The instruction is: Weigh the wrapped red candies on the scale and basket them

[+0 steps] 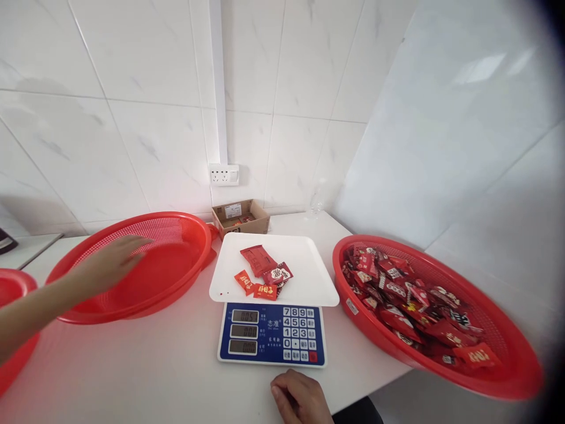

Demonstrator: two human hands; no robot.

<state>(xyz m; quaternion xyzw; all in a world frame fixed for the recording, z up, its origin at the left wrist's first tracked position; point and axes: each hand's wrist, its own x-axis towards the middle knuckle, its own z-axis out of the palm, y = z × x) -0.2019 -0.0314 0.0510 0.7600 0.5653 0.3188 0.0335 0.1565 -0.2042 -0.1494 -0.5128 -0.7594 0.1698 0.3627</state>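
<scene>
Head view: left hand (pixel 110 263) (fingers apart) above a red basket (pixel 165 268); right hand (pixel 303 397), fingers curled together, near the scale (pixel 272 334).

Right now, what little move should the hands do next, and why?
Perhaps bring the left hand over to the shiny red packets: they lie on the flat white tray, while the hand hovers open over the middle red plastic basket.
</scene>
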